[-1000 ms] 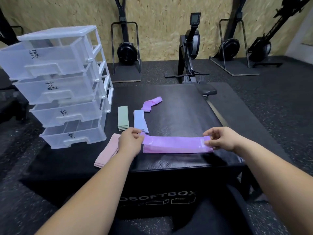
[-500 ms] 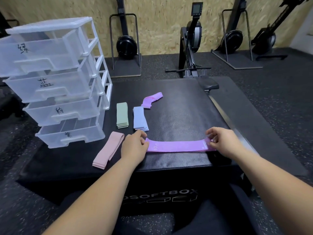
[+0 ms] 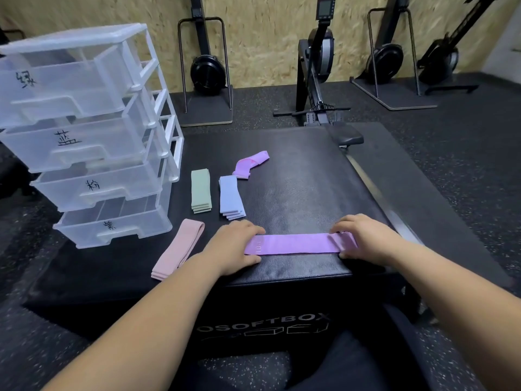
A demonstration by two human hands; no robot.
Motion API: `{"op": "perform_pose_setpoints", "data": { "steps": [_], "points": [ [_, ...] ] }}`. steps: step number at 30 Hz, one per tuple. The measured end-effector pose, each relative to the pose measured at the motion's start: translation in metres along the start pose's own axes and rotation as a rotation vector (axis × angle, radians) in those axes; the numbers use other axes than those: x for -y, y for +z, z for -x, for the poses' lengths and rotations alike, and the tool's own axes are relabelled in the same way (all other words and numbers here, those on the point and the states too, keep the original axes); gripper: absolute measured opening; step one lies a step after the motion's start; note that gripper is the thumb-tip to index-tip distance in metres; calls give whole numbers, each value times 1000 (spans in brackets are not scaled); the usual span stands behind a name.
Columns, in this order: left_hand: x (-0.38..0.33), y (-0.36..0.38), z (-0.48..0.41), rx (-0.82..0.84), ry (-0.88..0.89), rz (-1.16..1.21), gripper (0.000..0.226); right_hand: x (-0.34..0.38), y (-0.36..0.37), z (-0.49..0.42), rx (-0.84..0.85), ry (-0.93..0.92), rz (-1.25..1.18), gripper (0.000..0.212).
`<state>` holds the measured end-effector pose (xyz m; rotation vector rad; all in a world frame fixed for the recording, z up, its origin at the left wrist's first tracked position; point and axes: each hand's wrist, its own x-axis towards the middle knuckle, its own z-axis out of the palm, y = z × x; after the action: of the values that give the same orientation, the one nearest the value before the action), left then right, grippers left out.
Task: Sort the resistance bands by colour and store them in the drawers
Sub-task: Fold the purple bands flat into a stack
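Head cam: left hand (image 3: 234, 246) & right hand (image 3: 363, 238) pinch ends of flat purple fabric band (image 3: 293, 244) on black padded box (image 3: 310, 179); green stack (image 3: 201, 191), blue stack (image 3: 230, 198) & pink stack (image 3: 177, 249) sorted, clear plastic drawers (image 3: 112, 153) look unfilled.

- Soft, even indoor light, rather dim; shadows are faint.
- A pale sheen lies on the black padded vinyl box top (image 3: 296, 198).
- The wide-angle lens bows the translucent white plastic drawer unit (image 3: 84, 131) near the left edge.
- Fine detail looks slightly smeared throughout.
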<state>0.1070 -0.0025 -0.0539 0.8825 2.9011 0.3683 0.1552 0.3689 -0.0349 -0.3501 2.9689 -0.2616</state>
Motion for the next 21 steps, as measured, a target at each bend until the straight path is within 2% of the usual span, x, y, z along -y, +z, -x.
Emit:
{"op": "perform_pose_setpoints", "data": {
  "steps": [7,13,21],
  "points": [
    [7,-9,-9,36,40,-104,59,2,-7,-5,7,0,38,41],
    [8,-16,-16,45,72,-97,52,3,-16,-14,50,-6,46,44],
    [4,-35,-47,-44,-6,25,53,19,-28,-56,-20,-16,-39,44]
  ]
}}
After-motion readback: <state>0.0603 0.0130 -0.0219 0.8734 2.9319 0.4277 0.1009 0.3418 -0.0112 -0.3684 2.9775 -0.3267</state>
